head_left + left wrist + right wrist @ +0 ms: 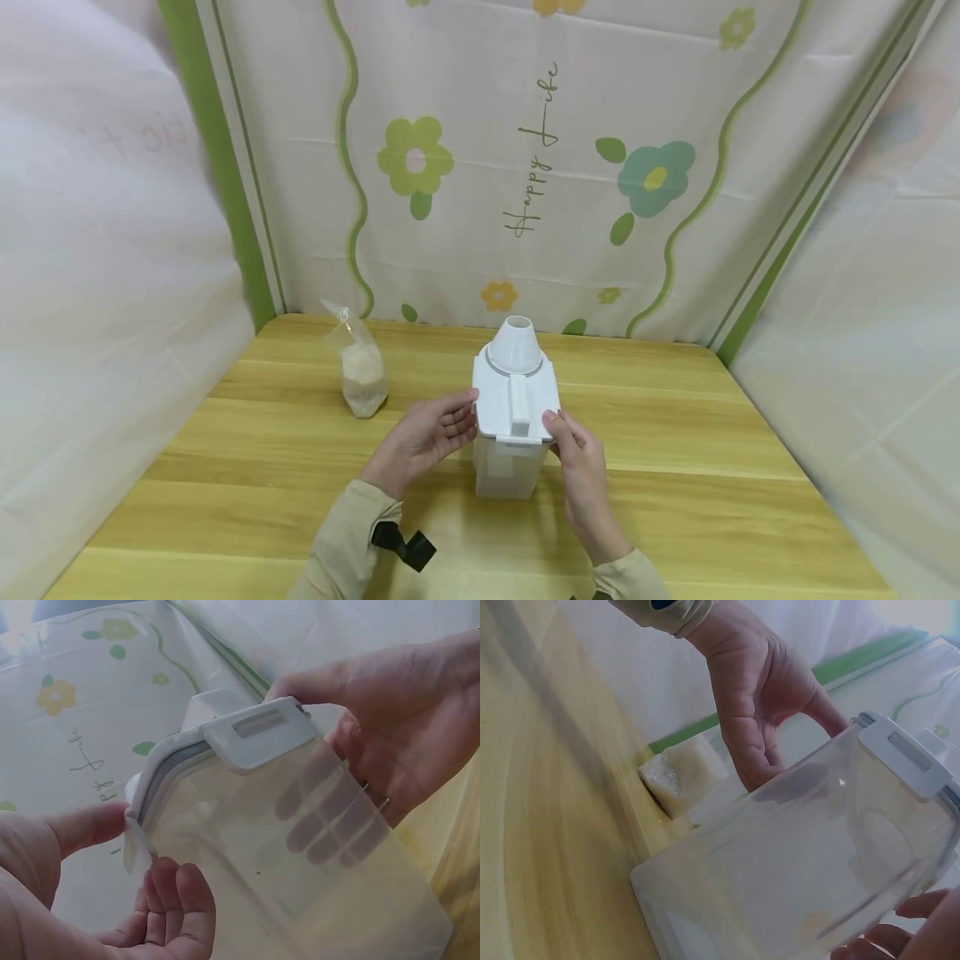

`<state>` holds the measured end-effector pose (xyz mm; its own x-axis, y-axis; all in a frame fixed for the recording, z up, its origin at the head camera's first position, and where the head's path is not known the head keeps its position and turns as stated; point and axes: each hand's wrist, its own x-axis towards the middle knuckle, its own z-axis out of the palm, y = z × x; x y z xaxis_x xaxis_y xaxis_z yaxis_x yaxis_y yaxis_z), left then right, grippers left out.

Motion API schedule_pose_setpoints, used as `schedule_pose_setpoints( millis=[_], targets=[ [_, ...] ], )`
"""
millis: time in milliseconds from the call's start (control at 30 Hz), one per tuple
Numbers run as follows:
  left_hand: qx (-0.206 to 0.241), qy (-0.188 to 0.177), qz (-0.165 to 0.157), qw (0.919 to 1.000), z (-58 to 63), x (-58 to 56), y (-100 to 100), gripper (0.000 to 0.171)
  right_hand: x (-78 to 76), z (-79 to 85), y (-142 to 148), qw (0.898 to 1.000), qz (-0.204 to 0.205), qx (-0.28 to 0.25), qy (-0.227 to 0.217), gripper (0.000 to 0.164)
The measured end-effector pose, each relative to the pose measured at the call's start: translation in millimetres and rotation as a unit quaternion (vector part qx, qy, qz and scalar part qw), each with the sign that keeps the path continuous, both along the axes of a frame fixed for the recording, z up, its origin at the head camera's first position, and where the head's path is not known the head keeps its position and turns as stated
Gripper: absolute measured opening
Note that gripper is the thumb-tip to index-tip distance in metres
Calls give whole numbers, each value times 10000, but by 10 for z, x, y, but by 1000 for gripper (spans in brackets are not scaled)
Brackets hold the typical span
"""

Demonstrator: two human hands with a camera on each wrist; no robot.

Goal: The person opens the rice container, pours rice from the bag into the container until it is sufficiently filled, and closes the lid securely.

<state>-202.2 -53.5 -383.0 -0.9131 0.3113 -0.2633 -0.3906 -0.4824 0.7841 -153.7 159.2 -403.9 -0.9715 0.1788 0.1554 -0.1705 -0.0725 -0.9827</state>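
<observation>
A tall, see-through plastic storage container (506,477) stands upright on the table, with no contents visible through its walls. Its white lid (492,404) carries a handle (519,404) and a cone-shaped cap (516,346). At the container's left side, my left hand (423,437) pinches a side latch (137,847), thumb on top and fingertips beneath the flap. My right hand (585,479) holds the opposite side, thumb over the lid's edge and fingers along the wall, visible through the plastic. Another latch (262,739) lies flat against the near wall.
Back left on the wooden table (675,467) sits a knotted clear bag (363,377) of pale, grainy stuff. Flower-printed curtains (465,233) close off the back and both sides. A black strap (405,546) hangs from the left sleeve.
</observation>
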Motion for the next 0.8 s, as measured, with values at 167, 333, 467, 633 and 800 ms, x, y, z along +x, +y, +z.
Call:
schedule_pose_setpoints(
  millis=[167, 333, 467, 633, 800],
  targets=[
    [-1, -36, 125, 9999, -11, -23, 23, 33, 5, 7, 0, 10000, 1, 56, 25, 32],
    [155, -119, -2, 9998, -13, -36, 4, 33, 2, -3, 6, 9999, 0, 62, 89, 31],
    [350, -178, -132, 9991, -15, -42, -18, 33, -5, -3, 1, 9999, 0, 44, 91, 31],
    [420, -190, -258, 9986, 5, -52, -34, 29, -9, -5, -9, 9999, -40, 34, 92, 29],
    [384, -188, -337, 9985, 26, -67, -46, 24, -7, -2, -16, 9999, -63, 16, 93, 28]
  ],
)
